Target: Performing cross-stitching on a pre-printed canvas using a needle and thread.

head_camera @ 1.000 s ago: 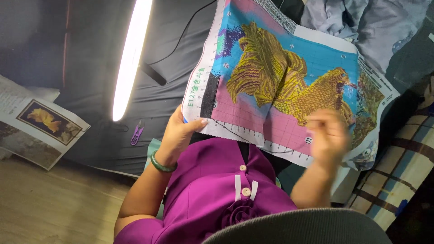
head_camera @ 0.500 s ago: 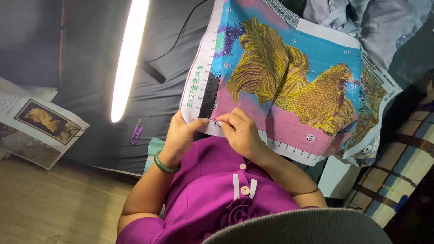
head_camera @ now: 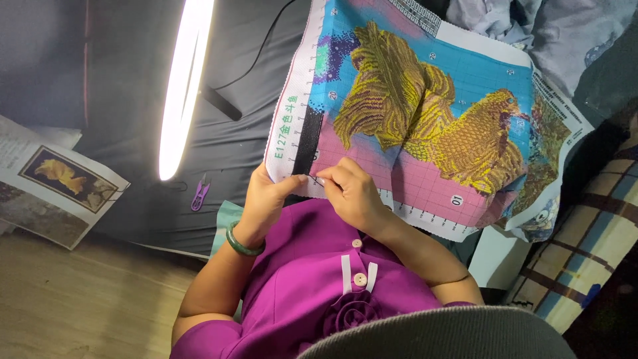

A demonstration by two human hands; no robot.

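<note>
Left hand [head_camera: 266, 199] gripping the picture cloth's [head_camera: 412, 126] edge, right hand [head_camera: 355, 196] fingers pinched shut on a needle [head_camera: 318, 179].

The canvas [head_camera: 425, 126] had a gold-yellow fish on blue and pink grid squares, with a white edge and black strip. The dress [head_camera: 312, 279] was bright magenta, the bangle [head_camera: 242, 242] green, the snips [head_camera: 199, 195] purple, the blanket [head_camera: 585, 239] tan plaid.

Right hand [head_camera: 352, 193] moved from mid-canvas [head_camera: 425, 126] to its lower edge
</note>
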